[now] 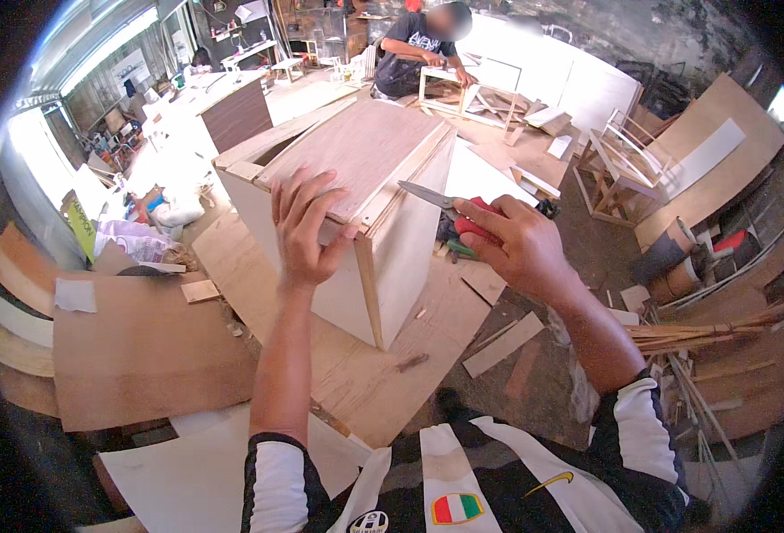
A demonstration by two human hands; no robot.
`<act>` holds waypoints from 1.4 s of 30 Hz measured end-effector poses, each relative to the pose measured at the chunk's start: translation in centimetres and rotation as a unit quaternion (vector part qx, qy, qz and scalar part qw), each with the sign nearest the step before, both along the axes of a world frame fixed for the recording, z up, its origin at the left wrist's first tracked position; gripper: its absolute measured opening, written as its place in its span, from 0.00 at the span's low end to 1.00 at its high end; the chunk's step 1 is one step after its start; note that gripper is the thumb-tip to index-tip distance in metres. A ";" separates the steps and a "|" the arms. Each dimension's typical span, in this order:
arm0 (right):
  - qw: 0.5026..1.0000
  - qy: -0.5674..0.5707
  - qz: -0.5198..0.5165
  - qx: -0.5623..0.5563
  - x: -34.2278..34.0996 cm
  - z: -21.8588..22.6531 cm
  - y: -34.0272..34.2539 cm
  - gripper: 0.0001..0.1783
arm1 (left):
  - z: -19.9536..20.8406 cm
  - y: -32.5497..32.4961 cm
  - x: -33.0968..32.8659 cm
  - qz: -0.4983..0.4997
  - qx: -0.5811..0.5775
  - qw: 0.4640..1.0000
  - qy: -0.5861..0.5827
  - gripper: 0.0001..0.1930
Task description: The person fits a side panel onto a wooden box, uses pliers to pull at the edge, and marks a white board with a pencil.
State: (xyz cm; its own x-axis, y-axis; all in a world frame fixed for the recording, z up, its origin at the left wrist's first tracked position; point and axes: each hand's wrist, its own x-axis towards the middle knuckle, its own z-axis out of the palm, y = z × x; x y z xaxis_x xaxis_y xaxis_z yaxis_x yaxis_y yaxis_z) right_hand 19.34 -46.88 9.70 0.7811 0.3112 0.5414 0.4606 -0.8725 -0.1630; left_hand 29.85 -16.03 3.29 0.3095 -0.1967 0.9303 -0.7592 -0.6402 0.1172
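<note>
A wooden cabinet box point(348, 155) with white side panels and a brown plywood top stands in front of me on a plywood sheet. My left hand point(308, 226) lies with its fingers spread over the box's near top edge, close to the corner. Red-handled scissors point(428, 195) are in the closed grip of my right hand point(521, 240), just right of that corner. Their blades point left along the edge strip, and I cannot tell whether they touch it. Below the scissors, a green-handled tool point(461, 250) is partly hidden behind my right hand.
Across the workshop, a co-worker point(423, 49) bends over a light wooden frame point(472, 93). A second frame point(619, 178) and a leaning plywood panel point(721, 160) stand at the right. Board offcuts point(504, 345) litter the floor. A brown sheet point(148, 355) lies at the left.
</note>
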 end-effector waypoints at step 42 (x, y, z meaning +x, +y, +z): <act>0.999 -0.019 0.007 0.041 -3.6 0.0 8.1 0.22 | 3.6 6.3 3.9 0.040 0.125 0.980 0.151 0.34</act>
State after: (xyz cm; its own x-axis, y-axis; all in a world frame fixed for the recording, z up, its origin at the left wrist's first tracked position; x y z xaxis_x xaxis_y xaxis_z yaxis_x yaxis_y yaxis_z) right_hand 15.70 -38.73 9.69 0.7547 0.2750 0.5956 0.4803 -0.8501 -0.2161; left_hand 33.76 -9.76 6.91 0.5879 -0.3694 0.7197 -0.6593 -0.7343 0.1616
